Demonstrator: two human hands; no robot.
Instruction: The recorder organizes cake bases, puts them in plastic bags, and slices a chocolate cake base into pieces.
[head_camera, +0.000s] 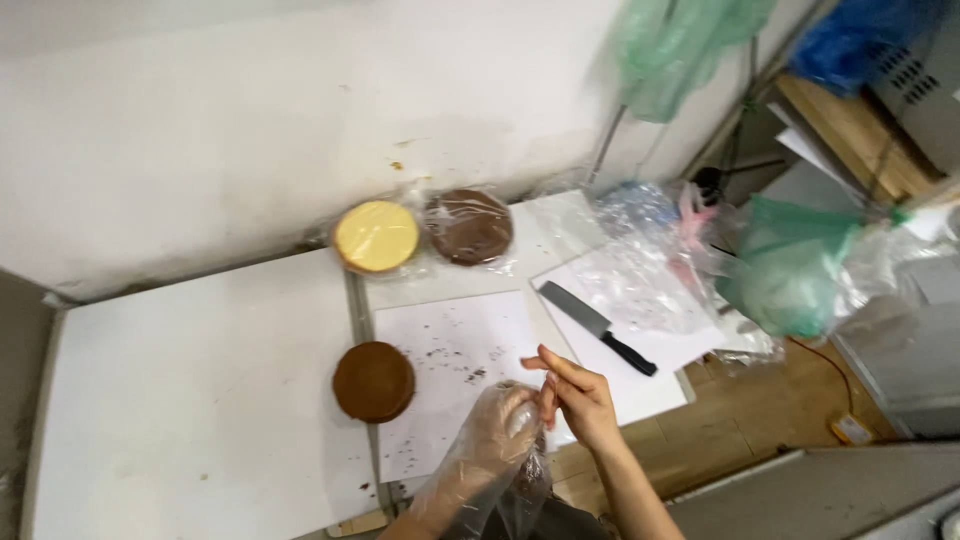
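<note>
- Left hand (497, 428) inside clear glove (470, 470), fingers curled.
- Bare right hand (580, 395) pinching glove at left fingertips.
- Brown cake (373, 381) on table (200, 380), just left of paper (455, 370).
- Knife (597, 327) farther right.

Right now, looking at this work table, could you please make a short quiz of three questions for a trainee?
1. True or false: the left hand is covered by a thin clear plastic glove.
2. Which thing lies unwrapped on the table? A) the yellow cake round B) the dark cake round at the wall C) the brown cake round
3. Fill in: the knife with the black handle lies on a white ____.

Key
1. True; the bare right hand touches the glove.
2. C; it sits at the edge of the crumbed paper, while the other two are in clear wrap.
3. Sheet of paper.
</note>
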